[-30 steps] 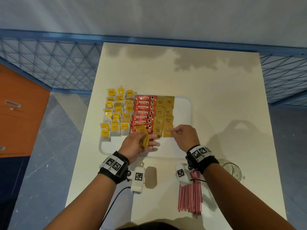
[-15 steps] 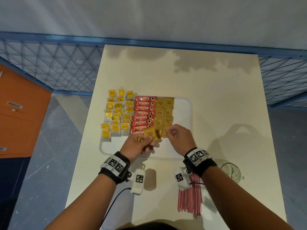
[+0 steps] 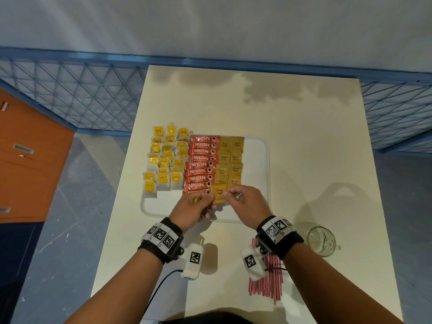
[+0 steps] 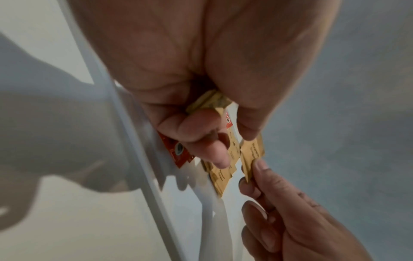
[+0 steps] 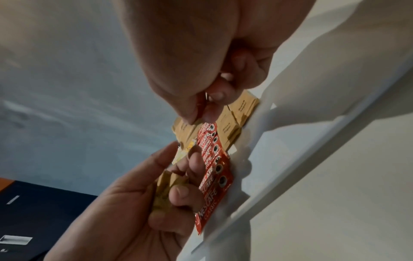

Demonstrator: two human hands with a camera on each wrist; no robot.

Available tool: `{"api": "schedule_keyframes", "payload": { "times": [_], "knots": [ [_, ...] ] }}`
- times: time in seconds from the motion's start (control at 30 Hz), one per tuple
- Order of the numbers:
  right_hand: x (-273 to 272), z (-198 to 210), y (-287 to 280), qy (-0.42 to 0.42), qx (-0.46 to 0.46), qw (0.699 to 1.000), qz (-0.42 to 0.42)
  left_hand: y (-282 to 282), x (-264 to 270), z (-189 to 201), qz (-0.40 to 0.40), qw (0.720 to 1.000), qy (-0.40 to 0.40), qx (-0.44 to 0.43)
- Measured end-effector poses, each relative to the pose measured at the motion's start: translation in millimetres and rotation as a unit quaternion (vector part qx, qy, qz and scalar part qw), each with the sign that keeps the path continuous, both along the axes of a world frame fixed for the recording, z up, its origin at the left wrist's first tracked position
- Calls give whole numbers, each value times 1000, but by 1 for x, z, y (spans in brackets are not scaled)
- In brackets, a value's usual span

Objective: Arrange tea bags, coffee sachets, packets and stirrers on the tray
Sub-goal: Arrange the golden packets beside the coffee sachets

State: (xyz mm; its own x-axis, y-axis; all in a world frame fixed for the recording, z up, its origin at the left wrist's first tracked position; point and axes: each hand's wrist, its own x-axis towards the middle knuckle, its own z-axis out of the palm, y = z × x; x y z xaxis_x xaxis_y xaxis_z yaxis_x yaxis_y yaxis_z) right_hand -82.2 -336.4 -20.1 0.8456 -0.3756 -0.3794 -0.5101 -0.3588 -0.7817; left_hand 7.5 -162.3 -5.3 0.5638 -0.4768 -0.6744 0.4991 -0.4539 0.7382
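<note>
The right hand (image 3: 247,204) pinches a flat tan paper brown-sugar packet (image 3: 219,192) by its edge over the white plastic tray (image 3: 257,160), while the left hand (image 3: 189,210) clutches spare packets; light and floppy, it likely handles best edge-pinched.

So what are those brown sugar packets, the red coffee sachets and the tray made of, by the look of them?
The brown sugar packets look like matte kraft paper: dull tan, no glare, dark print. The red coffee sachets seem to be glossy foil or plastic film, with crinkled seams that catch the light. The tray is probably moulded plastic: smooth, white, with rounded corners and a raised rim, though coated metal cannot be ruled out.
</note>
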Motion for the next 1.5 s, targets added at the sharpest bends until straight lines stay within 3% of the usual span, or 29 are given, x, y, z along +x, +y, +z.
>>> {"api": "schedule_keyframes", "payload": {
  "times": [0.13,0.3,0.43,0.7,1.03,1.27,1.5],
  "knots": [
    [3,3,-4,5,-42,998,-37,0,-1,12,57,995,70,-41],
    [6,-3,0,70,-64,995,-14,0,-3,22,137,979,135,-64],
    [7,-9,5,91,-50,995,0,3,-5,14,120,983,137,-31],
    [11,-8,10,103,-63,993,4,6,-6,5,170,976,132,15],
    [13,-2,11,131,-100,986,20,5,-3,6,138,985,107,0],
    [1,6,11,62,-20,998,25,7,-5,4,133,984,102,-68],
    [-15,15,22,14,31,999,39,4,-10,-5,113,991,45,-52]
  ]
}}
